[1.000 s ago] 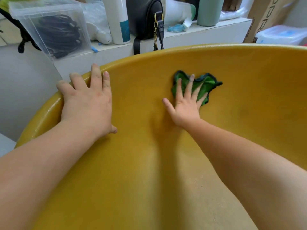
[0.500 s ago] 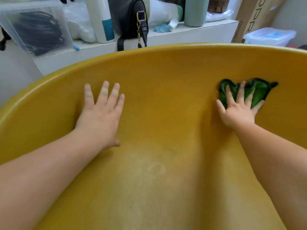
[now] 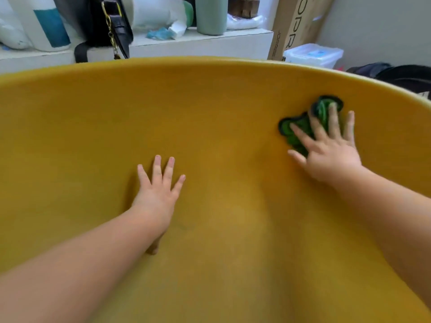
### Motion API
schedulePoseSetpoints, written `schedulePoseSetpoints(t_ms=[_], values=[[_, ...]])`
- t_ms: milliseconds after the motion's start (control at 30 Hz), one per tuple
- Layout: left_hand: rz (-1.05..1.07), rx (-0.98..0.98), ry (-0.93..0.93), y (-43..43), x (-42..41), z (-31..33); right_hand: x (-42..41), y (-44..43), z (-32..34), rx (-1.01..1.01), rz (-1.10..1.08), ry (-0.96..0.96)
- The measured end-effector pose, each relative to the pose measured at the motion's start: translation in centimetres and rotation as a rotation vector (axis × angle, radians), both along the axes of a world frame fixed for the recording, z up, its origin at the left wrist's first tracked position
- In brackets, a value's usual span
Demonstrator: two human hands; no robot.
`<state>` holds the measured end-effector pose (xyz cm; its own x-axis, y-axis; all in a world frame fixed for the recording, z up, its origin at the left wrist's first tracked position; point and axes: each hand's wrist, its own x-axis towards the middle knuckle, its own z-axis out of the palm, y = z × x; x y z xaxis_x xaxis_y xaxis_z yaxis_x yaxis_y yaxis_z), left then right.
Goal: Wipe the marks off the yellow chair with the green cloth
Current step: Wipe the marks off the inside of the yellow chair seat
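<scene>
The left hand lies flat on the chair, fingers spread, holding nothing. At its 2 o'clock, below the rim, the cloth sits bunched under the right hand, whose straight, splayed fingers press it down. The cloth looks soft and light and is probably best pinned under a flat palm.

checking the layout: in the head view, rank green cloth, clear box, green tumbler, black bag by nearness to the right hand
1. green cloth, under fingers of the right hand.
2. clear box, behind the yellow chair rim, right.
3. green tumbler, on the shelf, centre.
4. black bag, on the shelf, left.
</scene>
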<state>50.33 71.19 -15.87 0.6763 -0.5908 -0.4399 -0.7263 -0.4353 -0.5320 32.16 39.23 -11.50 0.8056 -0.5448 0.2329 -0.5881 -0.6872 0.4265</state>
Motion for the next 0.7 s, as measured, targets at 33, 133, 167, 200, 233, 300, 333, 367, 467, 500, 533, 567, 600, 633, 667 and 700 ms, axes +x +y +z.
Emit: schedulePoseSetpoints(t_ms=[33,133,167,200,233,300,333,367,467,500,533,567,600,633,667,700], values=[[0.008,0.004,0.015,0.1,0.3,-0.2,0.8,-1.3,2.4,-0.030,-0.055,-0.099],[0.030,-0.012,0.093,-0.1,0.4,-0.7,5.6,-2.2,6.7,0.001,-0.065,-0.285],[0.028,-0.013,0.108,-0.2,0.3,-0.6,7.7,-1.5,7.0,0.025,-0.052,-0.323],[0.022,-0.006,0.112,-0.2,0.4,-0.5,9.9,-0.5,6.7,0.051,-0.037,-0.358],[0.016,0.001,0.114,-0.2,0.4,-0.4,11.9,1.0,5.9,0.095,-0.006,-0.405],[0.022,0.005,0.128,-0.4,0.5,-0.6,15.3,4.7,3.3,0.272,0.103,-0.519],[0.027,0.009,0.132,-0.5,0.5,-0.6,16.6,6.8,1.9,0.381,0.168,-0.553],[0.034,0.014,0.133,-0.6,0.6,-0.7,17.4,8.9,0.4,0.475,0.223,-0.552],[0.062,0.021,0.137,-1.0,0.6,-0.8,17.2,12.9,-3.0,0.590,0.368,-0.407],[0.070,0.021,0.139,-1.1,0.5,-0.8,16.4,12.9,-3.7,0.578,0.411,-0.339],[0.075,0.019,0.141,-1.2,0.4,-0.9,15.6,12.1,-4.1,0.522,0.447,-0.278],[0.078,0.018,0.145,-1.3,0.4,-0.8,14.6,10.6,-4.0,0.438,0.465,-0.235],[0.082,0.017,0.152,-1.3,0.3,-0.8,13.7,8.6,-3.4,0.359,0.447,-0.224],[0.084,0.018,0.161,-1.3,0.3,-0.7,12.9,6.3,-2.5,0.292,0.391,-0.246],[0.086,0.019,0.169,-1.3,0.3,-0.7,12.1,4.0,-1.2,0.234,0.305,-0.284],[0.085,0.019,0.175,-1.3,0.3,-0.6,11.6,2.0,0.2,0.182,0.213,-0.324]])
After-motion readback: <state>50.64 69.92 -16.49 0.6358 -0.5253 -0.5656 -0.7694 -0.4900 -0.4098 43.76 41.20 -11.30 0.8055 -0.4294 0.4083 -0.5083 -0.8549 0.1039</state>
